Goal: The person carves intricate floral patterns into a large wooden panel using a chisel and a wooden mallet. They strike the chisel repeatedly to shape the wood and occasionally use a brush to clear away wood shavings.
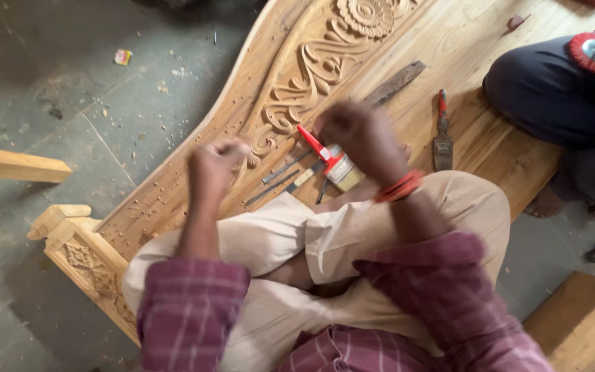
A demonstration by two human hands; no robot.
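Centre frame: left hand (pixel 216 165) & right hand (pixel 359 134) hover, blurred, over a carved panel (pixel 325 62) that runs from lower left to upper right, the person sitting cross-legged on it, prob. to pin it flat. Left fingers are curled into a fist; right fingers are bent downward; can't tell if either holds anything. Between the hands, within reach, lie a red-handled brush (pixel 332 162) & thin chisels (pixel 285 169); another red-handled tool (pixel 442 131) & a flat file (pixel 395 83) lie to the right, near a second person's knee (pixel 538 89).
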